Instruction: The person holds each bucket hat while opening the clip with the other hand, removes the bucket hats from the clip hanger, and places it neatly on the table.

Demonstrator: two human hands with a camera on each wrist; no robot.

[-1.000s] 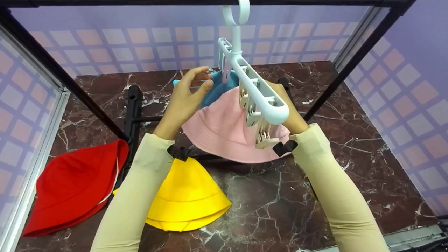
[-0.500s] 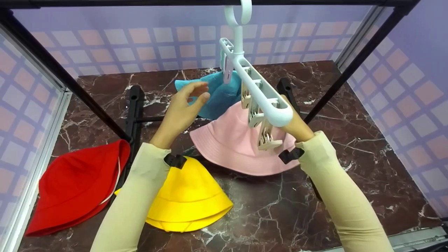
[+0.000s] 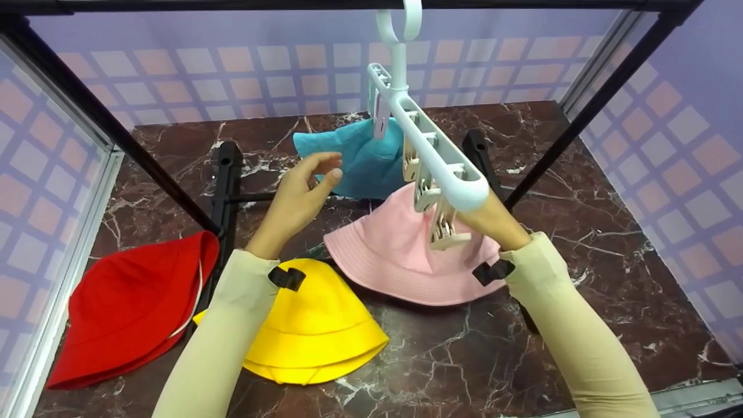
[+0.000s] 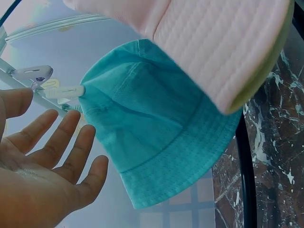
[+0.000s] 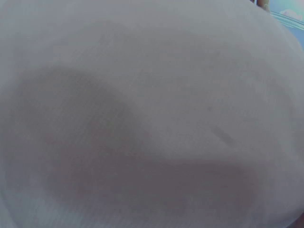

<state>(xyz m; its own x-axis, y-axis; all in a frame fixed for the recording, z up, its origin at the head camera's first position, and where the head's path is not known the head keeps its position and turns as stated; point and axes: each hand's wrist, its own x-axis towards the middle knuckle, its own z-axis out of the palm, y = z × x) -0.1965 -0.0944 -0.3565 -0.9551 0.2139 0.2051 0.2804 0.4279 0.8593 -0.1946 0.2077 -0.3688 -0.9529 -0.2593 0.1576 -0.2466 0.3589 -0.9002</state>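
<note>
In the head view my left hand (image 3: 302, 194) is in the air, fingers relaxed, holding nothing. In the left wrist view its fingers spread beside a turquoise bucket hat (image 4: 142, 114), whose crown is pinched by a pale clip (image 4: 66, 92). My right hand (image 3: 490, 223) holds a pink bucket hat (image 3: 395, 249) off the tabletop, brim down; its fingers are hidden behind the hanger and clips. Pink cloth (image 5: 156, 123) fills the right wrist view. A white clip hanger (image 3: 432, 142) hangs from the black rail, with beige clips (image 3: 446, 223) in front of the pink hat.
A red hat (image 3: 133, 307) lies at left on the dark marbled tabletop (image 3: 441, 360). Near my left forearm lies a yellow hat (image 3: 316, 331). Black rack posts (image 3: 116, 128) rise on both sides, and patterned walls (image 3: 261, 75) surround the table.
The pink hat has come down and slightly right with my right hand, showing more of the turquoise hat. My left hand has drawn back, down and to the left.
</note>
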